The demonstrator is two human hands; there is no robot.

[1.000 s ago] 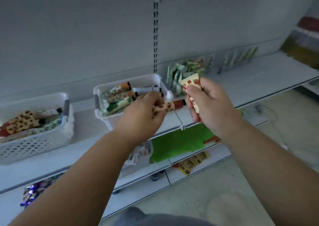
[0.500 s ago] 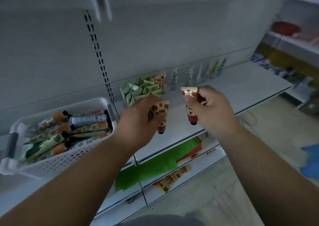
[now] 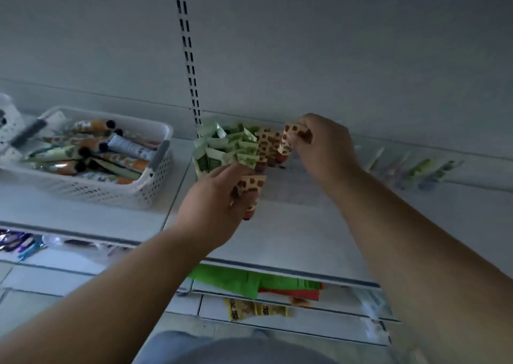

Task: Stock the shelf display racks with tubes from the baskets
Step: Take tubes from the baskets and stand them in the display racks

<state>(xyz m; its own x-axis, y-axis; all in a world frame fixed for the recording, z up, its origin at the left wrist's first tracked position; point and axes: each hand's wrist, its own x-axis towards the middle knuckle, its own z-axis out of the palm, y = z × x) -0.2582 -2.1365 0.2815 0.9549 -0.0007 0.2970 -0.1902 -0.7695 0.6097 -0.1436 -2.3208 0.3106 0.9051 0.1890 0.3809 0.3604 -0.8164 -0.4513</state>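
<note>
While the left hand (image 3: pixel 215 205) waits low over the front part of the shelf (image 3: pixel 305 224), its fingers are curled around a giraffe-spotted tube (image 3: pixel 251 190), held cap down with the flat crimped end uppermost. The right hand (image 3: pixel 324 147) is farther back and higher, at the rear of the shelf, pinching a second spotted tube (image 3: pixel 294 138) by its upper end between thumb and fingertips. That tube hangs cap down just beside the spotted tubes in the rack (image 3: pixel 268 147), touching or nearly touching them; whether it is already seated there cannot be told. To the left of those stands a dense cluster of green tubes (image 3: pixel 224 152), all upright with crimped ends up. The left hand's tube is just in front of this cluster, apart from the right hand's tube.

Well to the left, on the same shelf, a white perforated basket (image 3: pixel 116 188) holds a heap of mixed tubes (image 3: pixel 94 152) lying on their sides, mostly orange, green and white with dark caps. To the right of the right hand, along the back of the shelf, a blurred row of further tubes (image 3: pixel 416 166) stands in a clear rack.
</note>
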